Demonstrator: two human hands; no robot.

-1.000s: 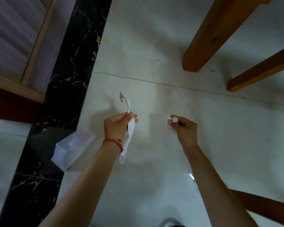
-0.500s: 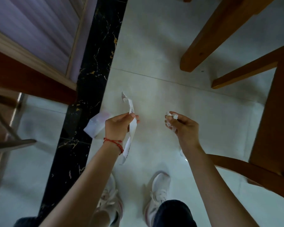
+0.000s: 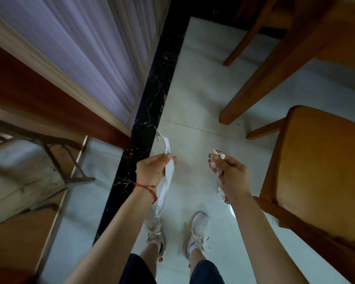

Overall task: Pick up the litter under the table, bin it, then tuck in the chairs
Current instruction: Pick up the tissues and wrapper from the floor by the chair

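The left hand (image 3: 152,169) is clamped on a long strip of printed paper (image 3: 166,177), pinched between thumb and forefinger. The strip rises above the fingers to a curled tip and hangs below the wrist, ending just above the left shoe (image 3: 155,232). A red cord bracelet (image 3: 147,190) circles the left wrist.

The right hand (image 3: 229,175) is closed on crumpled white paper (image 3: 217,160); parts of it protrude at the fingertips and below the heel of the hand.

Both hands are held above the pale tiled floor (image 3: 193,103), well apart from each other. A black marbled floor strip (image 3: 150,111) runs to the left of the left hand.

A wooden chair (image 3: 320,171) stands just beside the right forearm. A wooden table leg (image 3: 260,83) slants down to the floor beyond it. No bin or other container is visible.
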